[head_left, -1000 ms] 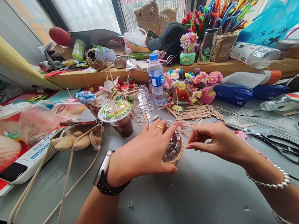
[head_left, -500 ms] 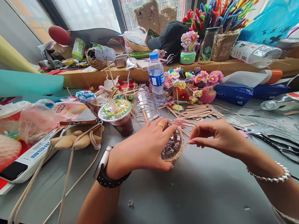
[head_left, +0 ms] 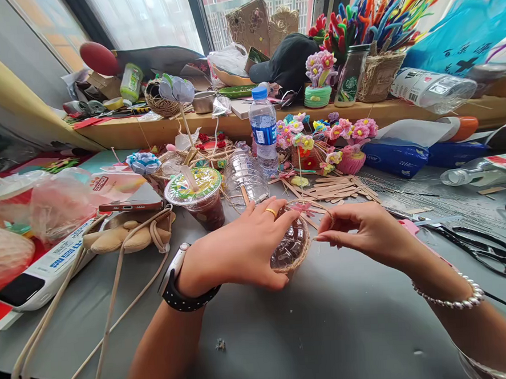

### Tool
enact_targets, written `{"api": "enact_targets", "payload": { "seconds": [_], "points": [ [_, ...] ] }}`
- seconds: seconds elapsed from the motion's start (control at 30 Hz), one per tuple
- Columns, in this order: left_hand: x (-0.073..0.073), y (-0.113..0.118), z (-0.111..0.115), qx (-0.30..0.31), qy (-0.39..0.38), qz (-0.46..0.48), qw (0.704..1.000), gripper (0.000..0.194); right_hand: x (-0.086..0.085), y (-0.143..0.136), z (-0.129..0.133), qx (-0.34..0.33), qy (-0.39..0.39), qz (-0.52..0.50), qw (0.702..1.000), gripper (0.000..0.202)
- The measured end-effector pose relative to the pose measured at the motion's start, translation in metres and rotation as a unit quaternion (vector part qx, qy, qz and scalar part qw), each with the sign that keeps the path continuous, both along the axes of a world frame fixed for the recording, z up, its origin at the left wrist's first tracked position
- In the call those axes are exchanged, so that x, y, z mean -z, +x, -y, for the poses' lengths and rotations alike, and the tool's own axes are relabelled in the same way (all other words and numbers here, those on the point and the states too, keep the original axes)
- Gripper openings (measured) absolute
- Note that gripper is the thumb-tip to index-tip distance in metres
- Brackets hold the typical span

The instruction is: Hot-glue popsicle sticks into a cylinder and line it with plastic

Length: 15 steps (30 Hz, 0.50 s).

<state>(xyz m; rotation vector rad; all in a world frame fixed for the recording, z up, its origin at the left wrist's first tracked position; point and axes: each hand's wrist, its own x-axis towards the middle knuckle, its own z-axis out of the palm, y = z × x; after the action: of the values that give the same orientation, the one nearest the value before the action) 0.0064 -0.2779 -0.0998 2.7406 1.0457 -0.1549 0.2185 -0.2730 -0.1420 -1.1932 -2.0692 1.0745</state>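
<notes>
My left hand (head_left: 239, 250), with a gold ring and a watch at the wrist, is closed round the side of a clear, ribbed plastic bottle bottom (head_left: 291, 245). Brown twine (head_left: 299, 261) is wound round the rim of that bottle piece. To the right of it, my right hand (head_left: 356, 229) pinches the twine between thumb and fingers, and a loose loop of it curves up behind. The underside of the bottle piece is hidden by my left hand.
A cup of dark drink (head_left: 202, 204), a cut clear bottle (head_left: 246, 178) and a water bottle (head_left: 264, 134) stand behind. Wooden sticks (head_left: 338, 189) lie beyond my right hand. Black scissors (head_left: 481, 247) are at right, and a corded bag (head_left: 127, 237) is at left.
The teal sheet at the far left has swung mostly out of sight, uncovering items behind it. Both hands keep nearly the same hold on the bottle piece and twine.
</notes>
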Motion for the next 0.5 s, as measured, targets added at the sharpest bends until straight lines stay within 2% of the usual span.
{"api": "enact_targets", "payload": {
  "seconds": [0.5],
  "points": [
    [-0.0024,0.0024,0.0023,-0.009,-0.003,0.002,1.000,0.070,0.0005,-0.0059,0.0020,0.022,0.011,0.011,1.000,0.019]
  ]
}}
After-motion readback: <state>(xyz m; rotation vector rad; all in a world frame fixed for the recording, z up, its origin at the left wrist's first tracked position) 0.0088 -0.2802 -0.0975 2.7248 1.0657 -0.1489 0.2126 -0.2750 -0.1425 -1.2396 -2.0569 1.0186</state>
